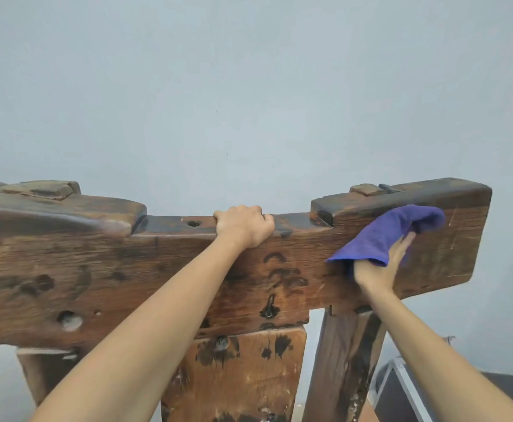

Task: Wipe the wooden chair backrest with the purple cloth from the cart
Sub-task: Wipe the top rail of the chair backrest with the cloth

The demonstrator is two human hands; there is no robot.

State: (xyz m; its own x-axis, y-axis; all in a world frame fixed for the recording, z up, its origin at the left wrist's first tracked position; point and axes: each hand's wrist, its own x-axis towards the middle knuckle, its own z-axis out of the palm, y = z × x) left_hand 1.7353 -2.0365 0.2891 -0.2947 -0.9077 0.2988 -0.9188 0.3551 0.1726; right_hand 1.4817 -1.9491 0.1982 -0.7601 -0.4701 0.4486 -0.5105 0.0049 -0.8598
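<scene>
The dark, worn wooden chair backrest (127,269) runs across the whole view as a thick top rail on upright posts. My left hand (244,225) grips the top edge of the rail at its lowered middle section, fingers curled over the far side. My right hand (380,266) presses the purple cloth (386,236) flat against the front face of the rail near its right end. The cloth drapes over my fingers and hides most of them.
A plain grey-blue wall (249,86) stands close behind the chair. A dark case with metal edging (401,391) sits low at the right, beside the right post (343,360). A wide central back slat (243,376) hangs below the rail.
</scene>
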